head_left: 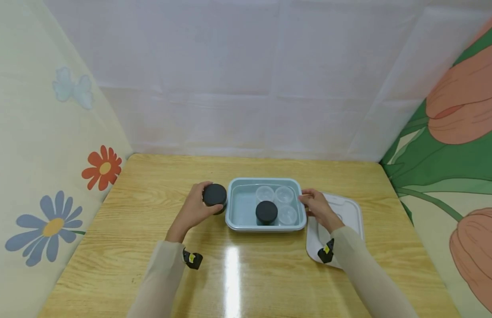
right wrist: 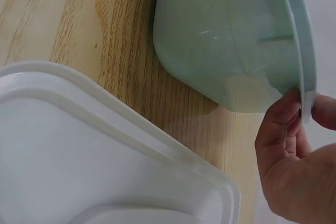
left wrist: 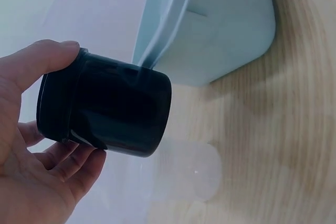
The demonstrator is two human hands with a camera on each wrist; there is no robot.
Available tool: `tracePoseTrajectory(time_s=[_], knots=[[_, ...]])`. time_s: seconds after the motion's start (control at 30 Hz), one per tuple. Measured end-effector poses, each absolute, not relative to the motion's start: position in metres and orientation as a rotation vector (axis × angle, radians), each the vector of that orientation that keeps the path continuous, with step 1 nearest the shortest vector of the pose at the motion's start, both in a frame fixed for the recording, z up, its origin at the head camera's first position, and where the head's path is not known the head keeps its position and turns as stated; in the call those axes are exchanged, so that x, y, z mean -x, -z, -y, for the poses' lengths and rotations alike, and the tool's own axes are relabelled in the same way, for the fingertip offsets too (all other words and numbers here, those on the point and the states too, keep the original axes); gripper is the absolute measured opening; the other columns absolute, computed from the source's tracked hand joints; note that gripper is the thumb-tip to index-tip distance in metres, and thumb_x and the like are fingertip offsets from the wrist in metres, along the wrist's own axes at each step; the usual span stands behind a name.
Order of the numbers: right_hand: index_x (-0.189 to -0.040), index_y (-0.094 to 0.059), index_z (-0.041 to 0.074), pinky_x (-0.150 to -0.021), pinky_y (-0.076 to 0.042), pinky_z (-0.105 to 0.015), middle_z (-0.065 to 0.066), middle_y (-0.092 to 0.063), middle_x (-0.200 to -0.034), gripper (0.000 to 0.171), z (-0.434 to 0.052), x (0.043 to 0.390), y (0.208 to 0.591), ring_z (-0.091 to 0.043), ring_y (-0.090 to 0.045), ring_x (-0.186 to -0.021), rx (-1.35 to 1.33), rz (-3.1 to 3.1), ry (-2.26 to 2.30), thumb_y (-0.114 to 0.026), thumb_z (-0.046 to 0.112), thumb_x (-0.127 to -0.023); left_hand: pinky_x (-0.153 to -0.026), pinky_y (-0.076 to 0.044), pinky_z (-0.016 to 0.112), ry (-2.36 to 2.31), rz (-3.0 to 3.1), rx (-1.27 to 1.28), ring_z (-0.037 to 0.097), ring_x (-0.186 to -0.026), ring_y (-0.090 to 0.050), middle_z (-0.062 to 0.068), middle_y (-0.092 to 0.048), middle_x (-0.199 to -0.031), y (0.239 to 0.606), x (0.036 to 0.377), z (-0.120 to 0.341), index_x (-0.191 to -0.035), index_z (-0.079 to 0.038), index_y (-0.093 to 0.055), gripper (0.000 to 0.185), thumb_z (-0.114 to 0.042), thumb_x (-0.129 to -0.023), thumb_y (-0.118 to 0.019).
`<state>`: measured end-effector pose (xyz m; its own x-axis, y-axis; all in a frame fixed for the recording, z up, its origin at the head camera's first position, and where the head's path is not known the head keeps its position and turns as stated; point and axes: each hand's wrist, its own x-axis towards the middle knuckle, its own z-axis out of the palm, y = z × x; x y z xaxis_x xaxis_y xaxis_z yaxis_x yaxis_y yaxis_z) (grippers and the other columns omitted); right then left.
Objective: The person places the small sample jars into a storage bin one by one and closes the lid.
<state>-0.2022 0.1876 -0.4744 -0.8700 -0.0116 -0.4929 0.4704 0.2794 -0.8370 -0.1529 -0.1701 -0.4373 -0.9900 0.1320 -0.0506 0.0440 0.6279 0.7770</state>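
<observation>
My left hand (head_left: 195, 206) grips a black lidded jar (head_left: 215, 194) just left of a light blue plastic bin (head_left: 238, 207). In the left wrist view, the thumb and fingers wrap the jar's lid end, and its smooth body (left wrist: 123, 106) overlaps the bin's wall from this angle. At the bin's right end, my right hand (head_left: 318, 207) pinches the rim, thumb on one side and fingers on the other. Inside the bin stand a second black jar (head_left: 266, 212) and three clear round containers (head_left: 287, 215), all toward the right half.
A white lid (head_left: 355, 216) lies on the wooden table (head_left: 269, 274) right of the bin, partly under my right forearm. A faint translucent object (left wrist: 191, 171) shows behind the held jar in the left wrist view. Cloth walls surround the table at back and sides.
</observation>
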Motion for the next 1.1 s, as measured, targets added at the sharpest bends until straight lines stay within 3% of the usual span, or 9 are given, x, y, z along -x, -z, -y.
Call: tracePoseTrajectory(time_s=[0.73,1.1], knots=[[-0.137,-0.040,0.003,-0.064,-0.047,-0.024,-0.009,-0.056,-0.113,0.043,-0.188,0.201,0.472,-0.012,-0.055,-0.085,-0.404,-2.158,1.617,-0.050,0.017,-0.098,-0.098,-0.042,0.054,-1.295,-2.807,-0.256,0.040,-0.118,-0.047,0.026,-0.041,-0.132,0.418,0.170,0.159,-0.141,0.002,-0.035,0.076,-0.018,-0.080,-0.075],[-0.135,-0.041,0.001,-0.062,-0.046,-0.024,-0.008,-0.058,-0.110,0.042,-0.188,0.202,0.474,-0.010,-0.055,-0.079,-0.403,-2.147,1.639,-0.052,0.016,-0.098,-0.099,-0.042,0.053,-1.299,-2.757,-0.299,0.038,-0.120,-0.047,0.023,-0.040,-0.135,0.418,0.183,0.137,-0.143,-0.001,-0.034,0.077,-0.025,-0.082,-0.074]])
